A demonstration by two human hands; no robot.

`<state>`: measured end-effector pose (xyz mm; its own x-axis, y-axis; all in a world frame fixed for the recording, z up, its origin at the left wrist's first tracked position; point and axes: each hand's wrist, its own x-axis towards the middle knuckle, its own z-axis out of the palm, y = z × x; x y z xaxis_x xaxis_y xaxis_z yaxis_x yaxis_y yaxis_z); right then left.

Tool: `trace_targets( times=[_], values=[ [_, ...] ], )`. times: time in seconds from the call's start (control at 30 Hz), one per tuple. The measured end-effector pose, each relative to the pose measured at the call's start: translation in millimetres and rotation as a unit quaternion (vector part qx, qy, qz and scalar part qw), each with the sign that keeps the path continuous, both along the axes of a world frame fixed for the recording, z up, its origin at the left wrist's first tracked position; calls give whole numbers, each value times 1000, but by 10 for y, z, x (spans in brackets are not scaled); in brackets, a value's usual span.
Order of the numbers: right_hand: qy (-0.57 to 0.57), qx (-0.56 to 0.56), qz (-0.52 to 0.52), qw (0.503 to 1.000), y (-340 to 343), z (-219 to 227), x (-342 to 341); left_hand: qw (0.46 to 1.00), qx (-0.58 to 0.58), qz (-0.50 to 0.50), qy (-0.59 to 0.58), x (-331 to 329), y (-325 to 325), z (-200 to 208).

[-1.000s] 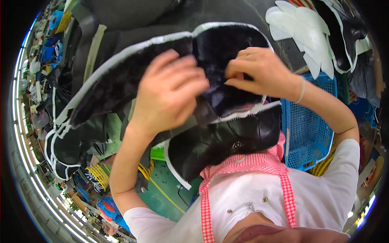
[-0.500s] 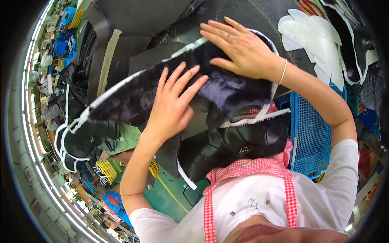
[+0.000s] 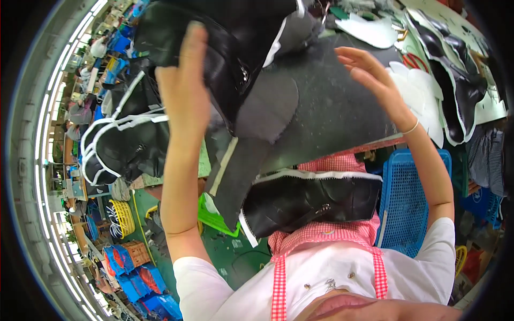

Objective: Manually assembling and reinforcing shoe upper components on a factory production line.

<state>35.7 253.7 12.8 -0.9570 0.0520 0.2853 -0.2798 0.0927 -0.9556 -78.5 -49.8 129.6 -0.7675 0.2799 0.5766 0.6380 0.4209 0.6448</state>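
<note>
My left hand (image 3: 184,93), blurred, is at a large black leather boot upper (image 3: 225,45) with a small metal fitting and a white edge. One digit lies over the leather, and the other fingers are hidden at its edge, seemingly gripping it. To the right, my right hand (image 3: 369,80) is raised over the dark work table (image 3: 332,107), its fingers stretched out and holding nothing. Another black boot upper (image 3: 316,203) with a white toothed edge lies across my lap. Under the raised upper are a dark grey rounded piece (image 3: 273,104) and a grey strip (image 3: 235,176).
White cut pieces (image 3: 415,99) and red-handled scissors (image 3: 412,61) lie at the right, near more black uppers (image 3: 455,80). A blue plastic basket (image 3: 409,192) stands beside my right arm. White-edged black pieces (image 3: 128,144) hang at the left, above a yellow basket (image 3: 122,219).
The fur-lined piece under both my hands has left the middle of the table, and a black leather face now shows at the far left. My right hand has come away, moving right.
</note>
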Motion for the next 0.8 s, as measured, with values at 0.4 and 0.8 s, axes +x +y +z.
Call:
trace_targets(
  times=[0.4,0.8],
  values=[
    [7,-151,143,978,-562,783,-9,794,199,-277,-503,472,-439,213],
    [-27,152,304,940,-686,1082,197,904,-375,-205,-17,919,95,484]
  ],
)
